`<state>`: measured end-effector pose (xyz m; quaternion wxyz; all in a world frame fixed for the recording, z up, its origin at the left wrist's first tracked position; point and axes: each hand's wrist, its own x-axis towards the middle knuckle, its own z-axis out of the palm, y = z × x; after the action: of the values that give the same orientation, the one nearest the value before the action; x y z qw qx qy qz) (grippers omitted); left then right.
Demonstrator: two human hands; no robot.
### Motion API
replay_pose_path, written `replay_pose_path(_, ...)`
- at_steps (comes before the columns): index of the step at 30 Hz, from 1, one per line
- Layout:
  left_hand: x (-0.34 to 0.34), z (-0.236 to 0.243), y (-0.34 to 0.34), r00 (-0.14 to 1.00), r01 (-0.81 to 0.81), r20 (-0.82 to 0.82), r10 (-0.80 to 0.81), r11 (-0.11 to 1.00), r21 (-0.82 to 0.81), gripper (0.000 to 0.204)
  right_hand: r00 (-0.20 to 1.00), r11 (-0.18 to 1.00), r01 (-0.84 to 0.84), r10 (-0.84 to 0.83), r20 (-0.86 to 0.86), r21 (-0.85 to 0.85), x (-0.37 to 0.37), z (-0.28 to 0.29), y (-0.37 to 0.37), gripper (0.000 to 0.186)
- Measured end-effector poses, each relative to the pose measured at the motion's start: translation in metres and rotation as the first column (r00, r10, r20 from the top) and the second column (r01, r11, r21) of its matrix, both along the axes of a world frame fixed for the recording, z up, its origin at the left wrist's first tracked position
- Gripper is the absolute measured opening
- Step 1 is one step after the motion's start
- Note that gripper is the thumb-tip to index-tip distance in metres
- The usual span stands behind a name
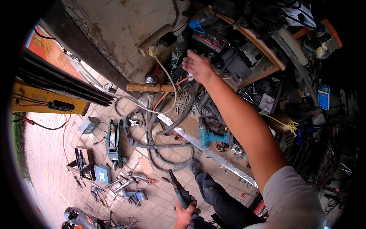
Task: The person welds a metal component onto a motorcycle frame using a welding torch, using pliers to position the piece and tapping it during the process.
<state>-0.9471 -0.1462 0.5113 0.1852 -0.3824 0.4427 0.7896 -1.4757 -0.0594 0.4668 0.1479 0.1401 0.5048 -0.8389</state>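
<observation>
My left hand (185,212), low in the middle, is closed around a dark green handheld tool (182,195) with a long dark nose pointing up and away. My right arm reaches up across the workbench. At its end my right hand (196,66) has its fingers apart, with nothing visible in them. It is near a black box with red knobs (209,42) and an orange hose (167,93). Left of it are a wooden-handled tool (137,87) and a pale cord (173,103). A teal cordless drill (211,138) lies below my forearm.
Crowded shelves (297,99) and a wooden drawer (263,74) fill the right. Coiled dark hoses (150,145), a green jack (113,143), toolboxes (102,173) and scattered tools lie on the paving. A yellow panel (49,105) is at left, a scooter (82,221) at bottom left.
</observation>
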Motion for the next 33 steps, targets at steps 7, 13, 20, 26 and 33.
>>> replay_pose_path(7, -0.026, 0.006, -0.001, 0.998, -0.026, 0.055, 0.029, 0.998, -0.058, 0.058, 0.984, 0.999, 0.001, 0.008, 0.178, -0.051, -0.06, 0.02, -0.07, 0.049)
replay_pose_path(13, -0.047, 0.004, 0.006, 1.0, -0.014, 0.01, 0.015, 0.998, -0.065, 0.058, 0.975, 0.999, -0.023, 0.014, 0.221, 0.039, -0.068, 0.012, -0.07, 0.024)
replay_pose_path(20, -0.059, 0.011, 0.01, 0.999, -0.039, 0.024, 0.041, 0.998, -0.053, 0.061, 0.992, 1.0, -0.025, 0.024, 0.123, 0.003, -0.056, 0.002, -0.071, 0.036)
replay_pose_path(26, -0.052, 0.011, 0.014, 0.992, -0.128, 0.019, 0.128, 0.992, -0.016, 0.065, 0.98, 0.941, 0.179, -0.195, 0.028, 0.288, -0.025, -0.04, 0.052, 0.037)
replay_pose_path(33, -0.05, 0.001, 0.016, 0.996, -0.087, 0.025, 0.086, 0.996, 0.004, 0.066, 0.948, 0.794, 0.054, -0.232, 0.219, 0.605, 0.023, -0.119, 0.169, 0.019)
